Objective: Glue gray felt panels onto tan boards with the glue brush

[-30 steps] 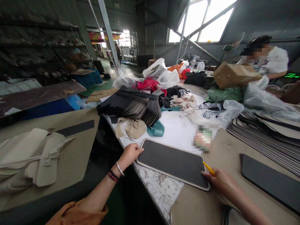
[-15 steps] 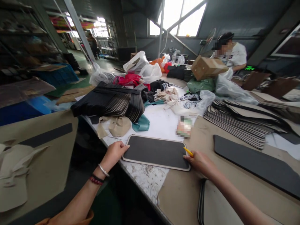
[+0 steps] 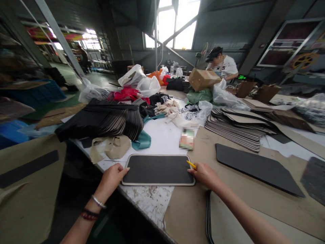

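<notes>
A flat dark grey panel (image 3: 156,170) with rounded corners and a pale beige edge lies at the table's near edge, its long side facing me. My left hand (image 3: 114,174) pinches its left end, the thumb on top. At the right end, my right hand (image 3: 204,173) grips the edge and also holds a slim yellow pointed tool (image 3: 191,165); whether it is a pen or something else I cannot make out. The tool's tip points left over the panel's corner. Fingers under the panel are hidden.
Fanned dark panels (image 3: 101,118) lie on the left, beside beige scraps (image 3: 116,146) and a teal piece (image 3: 142,140). More stacked panels (image 3: 233,130) and a single dark panel (image 3: 256,169) are on the right. A cardboard box (image 3: 203,79) stands farther back, near another person (image 3: 228,66).
The view has turned to the right, so the surroundings appear shifted left. The panel now looks more level in view. Both hands keep their grip on its ends.
</notes>
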A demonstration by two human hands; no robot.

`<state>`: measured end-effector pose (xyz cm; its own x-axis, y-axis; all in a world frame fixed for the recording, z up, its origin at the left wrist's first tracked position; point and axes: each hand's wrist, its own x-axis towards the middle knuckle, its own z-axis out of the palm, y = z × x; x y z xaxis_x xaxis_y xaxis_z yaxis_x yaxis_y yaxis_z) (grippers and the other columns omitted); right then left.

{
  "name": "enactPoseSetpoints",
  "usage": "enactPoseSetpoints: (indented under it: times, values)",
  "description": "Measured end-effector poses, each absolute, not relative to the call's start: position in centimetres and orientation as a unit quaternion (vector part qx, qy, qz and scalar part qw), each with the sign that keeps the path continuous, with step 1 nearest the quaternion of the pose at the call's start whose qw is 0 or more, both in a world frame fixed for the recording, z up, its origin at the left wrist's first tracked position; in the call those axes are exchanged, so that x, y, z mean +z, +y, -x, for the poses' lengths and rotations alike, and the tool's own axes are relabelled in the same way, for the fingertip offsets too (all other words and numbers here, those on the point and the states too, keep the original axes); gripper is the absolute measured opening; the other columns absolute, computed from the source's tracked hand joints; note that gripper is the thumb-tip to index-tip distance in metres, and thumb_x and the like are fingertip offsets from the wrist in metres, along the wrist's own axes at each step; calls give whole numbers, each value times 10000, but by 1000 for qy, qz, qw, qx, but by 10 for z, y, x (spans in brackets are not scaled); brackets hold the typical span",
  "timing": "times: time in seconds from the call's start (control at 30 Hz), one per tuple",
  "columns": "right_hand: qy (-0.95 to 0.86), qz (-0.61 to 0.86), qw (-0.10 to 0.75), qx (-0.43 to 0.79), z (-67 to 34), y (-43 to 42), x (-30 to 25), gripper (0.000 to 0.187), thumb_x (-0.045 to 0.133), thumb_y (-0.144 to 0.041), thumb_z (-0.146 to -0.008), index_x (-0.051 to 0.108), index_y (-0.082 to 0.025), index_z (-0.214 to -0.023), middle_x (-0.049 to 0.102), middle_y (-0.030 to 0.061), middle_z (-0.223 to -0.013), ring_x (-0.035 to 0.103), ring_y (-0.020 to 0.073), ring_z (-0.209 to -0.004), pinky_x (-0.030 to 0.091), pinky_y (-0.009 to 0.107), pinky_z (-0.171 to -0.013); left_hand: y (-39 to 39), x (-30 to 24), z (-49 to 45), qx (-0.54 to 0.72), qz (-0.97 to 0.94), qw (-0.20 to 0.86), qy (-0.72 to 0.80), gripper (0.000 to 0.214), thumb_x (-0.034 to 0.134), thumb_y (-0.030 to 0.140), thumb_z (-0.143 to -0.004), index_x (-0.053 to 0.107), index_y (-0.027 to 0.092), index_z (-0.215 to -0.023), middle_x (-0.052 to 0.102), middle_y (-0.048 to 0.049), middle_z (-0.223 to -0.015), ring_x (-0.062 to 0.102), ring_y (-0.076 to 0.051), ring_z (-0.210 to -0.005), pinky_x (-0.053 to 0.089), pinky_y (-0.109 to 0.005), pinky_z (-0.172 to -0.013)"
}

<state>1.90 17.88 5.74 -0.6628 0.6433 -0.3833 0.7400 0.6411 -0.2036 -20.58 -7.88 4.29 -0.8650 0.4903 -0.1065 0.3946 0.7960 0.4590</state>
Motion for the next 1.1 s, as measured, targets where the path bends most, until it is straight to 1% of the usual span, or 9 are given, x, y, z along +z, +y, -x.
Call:
enactPoseSetpoints:
  times: [0.2,0.33,0.4,0.53,0.63,0.73,0.8,0.9,1.1]
  values:
    - [896,-394,113,-168,-22,177,63,293,471,-384,-862,648,-151,-866,690,152,-910,642,274,-853,398,291,-611,-86,52,201,162,-245,89,952,265,454,461,-721,456,226,-598,564,-21,-524,567,-207,-575,340,-267,-549]
    - [886,-432,57,-157,-43,177,95,399,334,-452,-912,612,-167,-930,675,142,-935,624,255,-869,388,289,-641,-89,60,187,153,-262,79,949,267,443,481,-727,531,229,-743,627,-32,-609,602,-228,-594,376,-285,-547]
    - [877,-450,3,-170,-63,176,117,432,283,-479,-921,587,-172,-926,670,110,-846,620,219,-787,383,274,-627,-82,56,169,201,-284,70,935,259,494,475,-698,565,242,-784,648,-7,-640,622,-203,-598,414,-270,-548]
    - [830,-440,-207,-274,-115,166,150,544,208,-583,-897,549,-181,-761,597,28,-688,546,139,-625,388,232,-585,-53,39,99,334,-474,63,812,255,561,483,-730,626,245,-796,690,9,-710,645,-156,-591,513,-236,-578]
    - [771,-465,-288,-326,-145,155,146,621,216,-701,-824,527,-185,-675,542,10,-643,491,122,-566,386,222,-534,-27,26,38,395,-635,2,664,236,509,406,-827,634,232,-928,708,-39,-889,674,-172,-819,560,-267,-718]
    - [704,-484,-332,-400,-157,143,121,590,280,-716,-799,497,-185,-664,502,-1,-601,457,107,-504,378,214,-476,-9,14,-4,361,-725,-8,586,292,559,332,-810,594,218,-1077,650,-106,-1117,598,-235,-1063,556,-378,-822]
    - [677,-472,-346,-446,-160,135,101,529,331,-679,-811,492,-186,-708,502,-12,-599,456,99,-483,387,208,-462,-4,5,-17,332,-760,-8,558,322,608,311,-777,596,218,-1085,614,-124,-1183,540,-278,-1142,546,-445,-843]
    - [667,-478,-318,-476,-169,125,79,445,422,-622,-805,501,-186,-770,538,-19,-612,504,107,-476,432,224,-493,0,-6,-21,312,-779,-25,543,290,599,234,-787,609,232,-1077,605,-108,-1202,499,-279,-1188,533,-471,-868]
    - [631,-623,-317,-336,-247,131,69,437,448,-599,-774,538,-179,-856,620,34,-658,623,191,-584,474,300,-621,2,-11,-16,317,-788,-50,525,287,545,281,-834,604,252,-1113,615,-68,-1192,502,-234,-1189,525,-417,-895]
